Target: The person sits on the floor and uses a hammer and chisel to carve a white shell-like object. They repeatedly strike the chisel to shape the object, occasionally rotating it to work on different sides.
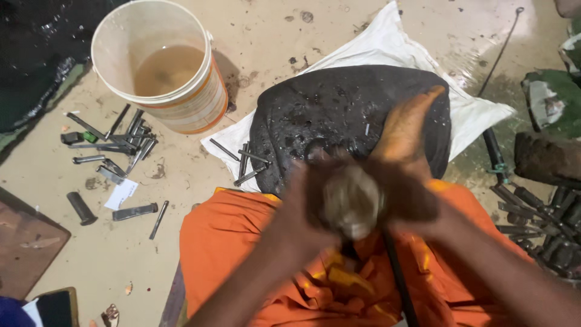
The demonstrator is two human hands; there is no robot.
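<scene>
Both my hands meet over my lap, blurred by motion. My left hand and my right hand are wrapped around a pale grey crumpled wad, perhaps a rag or abrasive pad. A thin dark rod runs down from under the wad across my orange trousers. My bare foot rests on a black, greasy cushion that lies on a white sack. Several metal pins lie at the cushion's left edge.
A white bucket holding murky water stands at upper left. Several dark metal rods and parts are scattered on the concrete floor beside it. More greasy metal parts are piled at right. A brown board lies at lower left.
</scene>
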